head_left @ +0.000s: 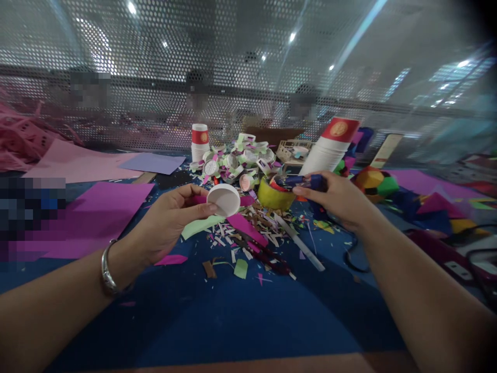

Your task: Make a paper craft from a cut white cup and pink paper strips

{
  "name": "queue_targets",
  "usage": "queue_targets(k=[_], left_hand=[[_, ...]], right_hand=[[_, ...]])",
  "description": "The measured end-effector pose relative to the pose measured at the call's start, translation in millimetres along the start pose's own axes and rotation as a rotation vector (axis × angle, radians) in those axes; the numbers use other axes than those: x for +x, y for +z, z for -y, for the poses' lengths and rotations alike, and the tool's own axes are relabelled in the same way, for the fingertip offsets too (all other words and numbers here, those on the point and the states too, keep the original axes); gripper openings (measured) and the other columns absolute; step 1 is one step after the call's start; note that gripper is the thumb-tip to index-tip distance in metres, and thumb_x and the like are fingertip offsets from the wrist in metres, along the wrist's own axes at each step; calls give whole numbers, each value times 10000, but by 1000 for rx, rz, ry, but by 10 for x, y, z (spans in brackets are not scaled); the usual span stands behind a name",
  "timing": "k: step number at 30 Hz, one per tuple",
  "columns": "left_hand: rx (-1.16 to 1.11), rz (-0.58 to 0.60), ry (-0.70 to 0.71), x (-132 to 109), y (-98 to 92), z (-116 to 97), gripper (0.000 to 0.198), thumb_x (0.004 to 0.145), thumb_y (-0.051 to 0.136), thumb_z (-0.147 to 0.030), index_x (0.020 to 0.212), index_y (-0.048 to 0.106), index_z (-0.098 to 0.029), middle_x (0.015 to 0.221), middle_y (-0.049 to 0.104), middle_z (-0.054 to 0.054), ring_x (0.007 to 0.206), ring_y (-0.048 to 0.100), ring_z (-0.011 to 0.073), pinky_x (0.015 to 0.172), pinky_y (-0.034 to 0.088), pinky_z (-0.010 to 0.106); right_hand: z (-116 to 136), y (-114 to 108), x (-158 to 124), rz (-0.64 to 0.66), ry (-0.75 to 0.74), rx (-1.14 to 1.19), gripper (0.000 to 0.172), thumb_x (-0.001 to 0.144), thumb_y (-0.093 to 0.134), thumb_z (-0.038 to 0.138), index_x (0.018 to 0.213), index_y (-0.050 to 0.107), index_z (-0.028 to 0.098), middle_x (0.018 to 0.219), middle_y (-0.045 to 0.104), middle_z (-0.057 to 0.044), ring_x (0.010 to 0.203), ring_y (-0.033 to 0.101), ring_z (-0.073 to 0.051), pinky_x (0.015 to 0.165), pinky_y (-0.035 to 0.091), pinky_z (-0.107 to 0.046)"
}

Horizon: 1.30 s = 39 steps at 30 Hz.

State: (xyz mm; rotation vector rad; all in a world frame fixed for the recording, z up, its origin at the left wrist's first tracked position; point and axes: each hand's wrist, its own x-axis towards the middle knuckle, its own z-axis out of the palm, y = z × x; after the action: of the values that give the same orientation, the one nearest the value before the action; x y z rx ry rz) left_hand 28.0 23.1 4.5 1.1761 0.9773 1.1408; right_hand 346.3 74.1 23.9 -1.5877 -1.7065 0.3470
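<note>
My left hand [166,220] pinches a white paper disc with a raised rim [223,200], which looks like a cut-off cup bottom. Magenta paper shows on both sides of the disc. A dark blue glue gun [316,184] is gripped in my right hand [341,199], its nozzle pointing left. The nozzle end is over or beside a yellow-green ring-shaped holder [274,197]; whether they touch I cannot tell. Below the holder, a translucent glue stick [301,244] lies among paper scraps. Dark-handled scissors [272,259] rest under a magenta strip [248,230].
Behind my hands is a heap of cut cup pieces [248,155]. Stacked paper cups stand at the back left [200,145], and another stack leans at the right [330,147]. Magenta sheets [89,217] lie left. A power strip [446,259] and black cable [351,259] are at right.
</note>
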Motion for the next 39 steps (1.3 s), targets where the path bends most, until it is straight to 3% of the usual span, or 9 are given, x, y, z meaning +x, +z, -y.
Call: queue_targets(k=[5,10,16,19,21,29,34,39], left_hand=[[-16,1,26,-10,16,-16,208,734,801,-194,860,635,-186,851,640,-17,805,598,126,759,448,270],[41,34,78,-12,-2,-7,201,750,803,-209,868,641,-201,832,643,-30,789,584,114,721,439,247],[274,55,198,-15,-19,24,230,774,778,-267,950,644,-204,942,687,32,854,628,175,738,482,309],[409,34,263,-11,-12,27,215,776,765,-275,937,643,-200,936,683,44,851,633,186,747,500,325],[464,18,287,-4,-11,28,201,783,754,-276,930,641,-197,945,684,51,854,635,188,756,509,327],[553,-49,326,29,-10,25,195,773,749,-269,929,655,-197,947,705,58,864,653,204,762,515,334],[528,-47,308,46,-21,49,216,789,737,-280,972,658,-199,943,716,60,870,665,213,778,520,353],[611,-77,324,46,-24,36,194,780,743,-299,935,667,-209,926,708,52,899,660,234,795,506,360]], right_hand=[[5,20,-9,122,54,-1,166,727,744,310,687,649,181,520,581,-15,455,502,-143,462,374,-282],[22,-41,8,51,72,-25,216,685,784,333,676,647,166,517,584,-21,457,515,-152,469,381,-293],[73,-71,-35,-79,-2,-7,258,739,754,361,844,729,126,668,688,-70,580,598,-189,596,467,-336],[156,-44,-95,-87,-81,43,298,746,760,334,976,747,145,999,749,-117,930,677,-267,845,505,-387],[226,-18,-154,-37,-133,121,325,747,768,330,1027,749,165,1092,746,-110,1057,666,-284,951,492,-409],[401,29,-406,60,-90,202,398,679,804,431,1006,744,211,972,769,-75,938,706,-308,827,581,-466],[476,31,-501,95,-133,205,371,661,814,392,983,747,220,970,769,-69,951,707,-304,865,589,-457],[577,74,-553,180,-167,247,399,683,806,376,1035,736,201,1125,734,-96,1091,661,-308,1012,515,-482]])
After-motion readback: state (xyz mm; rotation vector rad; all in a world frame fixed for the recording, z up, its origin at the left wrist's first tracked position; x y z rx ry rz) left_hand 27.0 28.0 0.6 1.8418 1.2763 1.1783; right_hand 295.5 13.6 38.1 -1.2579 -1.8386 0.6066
